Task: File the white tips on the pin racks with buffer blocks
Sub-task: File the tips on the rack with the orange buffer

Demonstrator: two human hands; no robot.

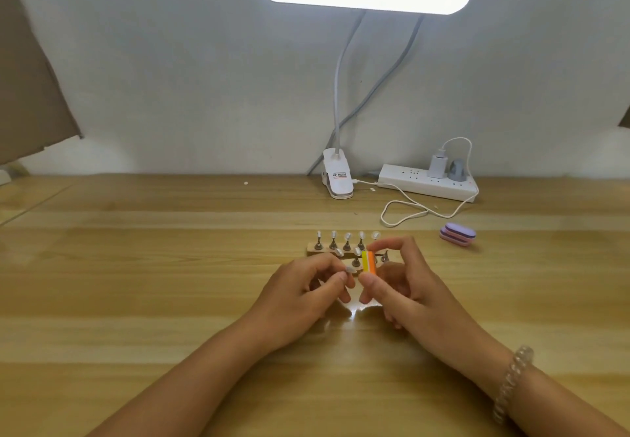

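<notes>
A wooden pin rack (311,248) stands mid-table with several metal pins topped by white tips (347,236). A second rack sits just in front of it, mostly hidden by my hands. My left hand (306,295) pinches one pin with a white tip (350,269) between thumb and fingers. My right hand (405,286) grips an orange and yellow buffer block (369,262) upright, close to the right of that tip.
Two purple and pink buffer blocks (458,236) lie stacked to the right. At the back stand a clip lamp base (337,177) and a white power strip (429,182) with a looping white cable (409,211). Brown cardboard (30,88) leans at the far left.
</notes>
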